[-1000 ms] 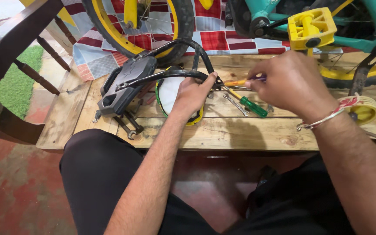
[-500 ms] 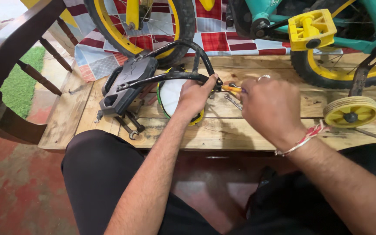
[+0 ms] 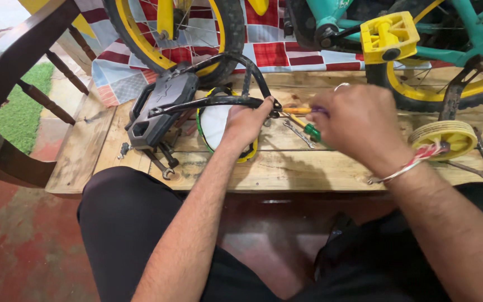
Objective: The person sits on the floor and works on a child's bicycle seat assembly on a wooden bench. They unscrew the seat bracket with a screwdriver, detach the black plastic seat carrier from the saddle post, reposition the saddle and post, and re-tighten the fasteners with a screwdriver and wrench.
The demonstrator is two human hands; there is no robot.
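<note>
My right hand (image 3: 359, 120) had lifted slightly, gripping the orange-handled screwdriver (image 3: 297, 111) beside the black bracket (image 3: 219, 100), which my left hand (image 3: 247, 120) clamped above the tabletop (image 3: 286, 173).

The floor (image 3: 23, 251) is red and worn. A low wooden surface (image 3: 286, 173) made of planks sits on it. A dark wooden chair (image 3: 12, 67) stands on the left, beside a patch of green grass mat (image 3: 20, 112). A checked cloth (image 3: 275, 45) of red, white and blue lies behind.

Black bent bracket (image 3: 219, 102) and orange-handled screwdriver (image 3: 297, 111), both held.
</note>
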